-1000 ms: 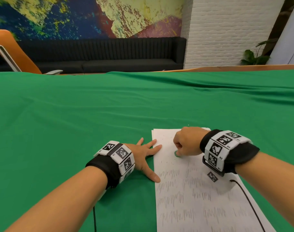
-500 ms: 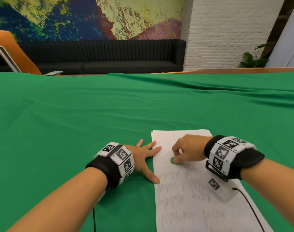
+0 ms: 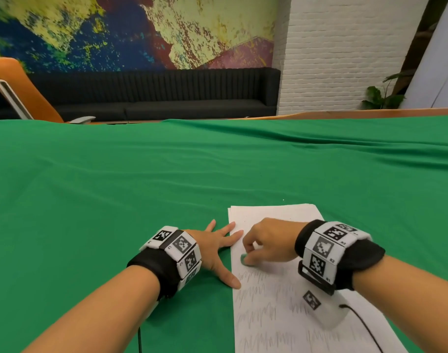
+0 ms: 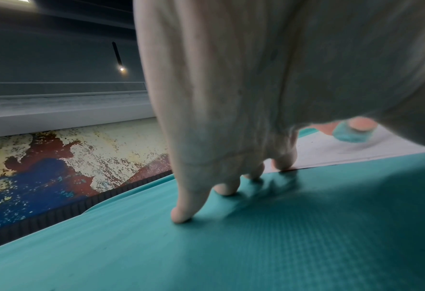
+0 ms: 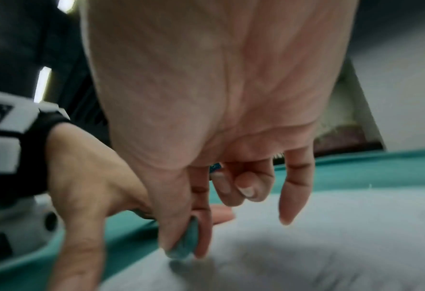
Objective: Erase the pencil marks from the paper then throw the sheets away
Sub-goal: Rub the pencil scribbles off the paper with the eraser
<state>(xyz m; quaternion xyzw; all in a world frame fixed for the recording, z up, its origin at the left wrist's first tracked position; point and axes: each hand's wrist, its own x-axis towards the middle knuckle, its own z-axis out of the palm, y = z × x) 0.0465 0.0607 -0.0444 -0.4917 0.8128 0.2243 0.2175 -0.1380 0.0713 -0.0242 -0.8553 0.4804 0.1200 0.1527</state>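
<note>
Right hand (image 3: 268, 240) pinching eraser (image 3: 244, 259), seemingly upright

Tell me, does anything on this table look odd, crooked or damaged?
Nothing stands out. The paper lies flat and untorn on the green cloth; the left hand presses its edge while the right hand rubs a small green eraser above the pencil marks. Only the cloth shows soft wrinkles.
</note>
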